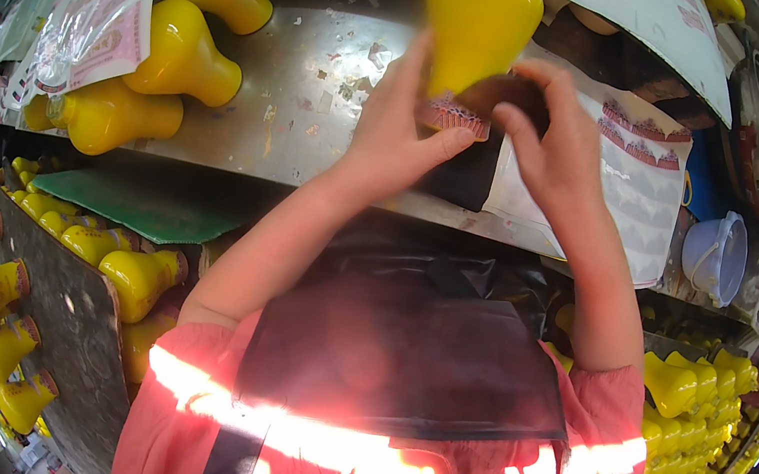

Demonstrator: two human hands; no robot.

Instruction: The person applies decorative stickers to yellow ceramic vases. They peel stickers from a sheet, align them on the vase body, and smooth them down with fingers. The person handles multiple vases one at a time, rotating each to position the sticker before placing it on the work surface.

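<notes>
Currently yellow vase (479,21) is above workbench (307,72), wide end toward far edge, left hand (396,133) pinching its narrow end, thumb on patterned band (456,119), right hand's (558,147) fingers curled round blurred brown pad (486,95).

Bottles (181,50) lie left of the held bottle (478,26), a bucket (716,258) right.

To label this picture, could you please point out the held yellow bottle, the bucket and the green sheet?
Held yellow bottle (480,19), head view: wide body.
Bucket (707,258), head view: outer wall.
Green sheet (147,200), head view: upper surface.
</notes>
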